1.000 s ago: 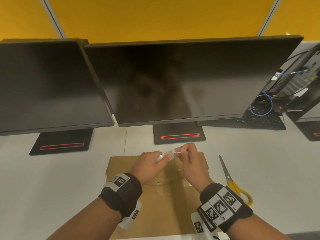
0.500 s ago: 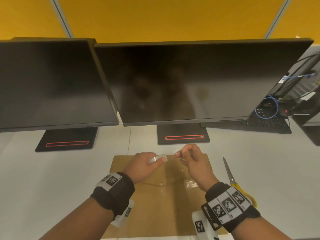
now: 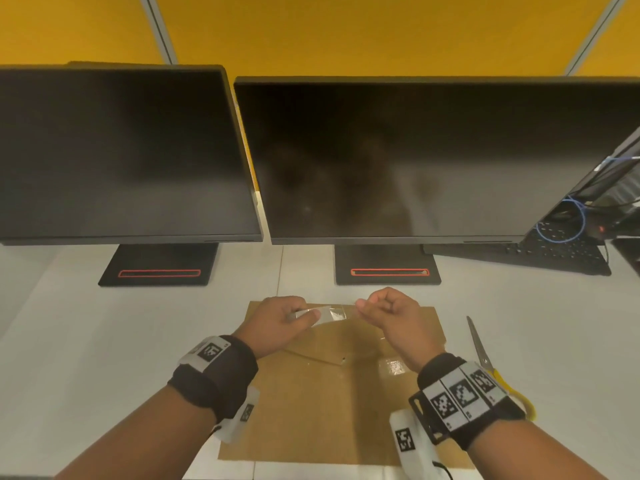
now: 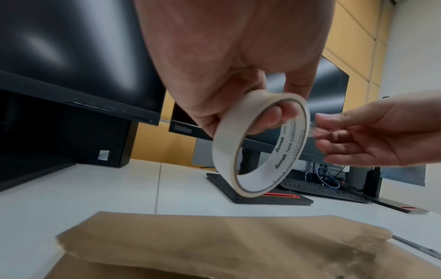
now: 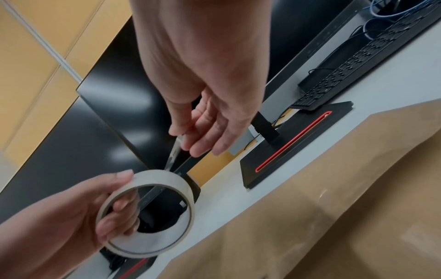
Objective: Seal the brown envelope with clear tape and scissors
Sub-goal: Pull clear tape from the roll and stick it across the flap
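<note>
The left hand (image 4: 229,62) grips the tape roll (image 4: 260,145) to anchor it. The right hand (image 5: 210,105) pinches the tape's free end (image 5: 175,151), drawing a strip above the brown envelope (image 3: 322,403). Scissors (image 3: 479,344) lie right of that hand.

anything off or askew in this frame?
Nothing damaged or spilled. The envelope lies on the desk with its flap folded down; a shiny patch, apparently tape, already sits by the flap's right side. Left hand holds the roll, right hand pulls a strip. Scissors lie unused to the right.
</note>
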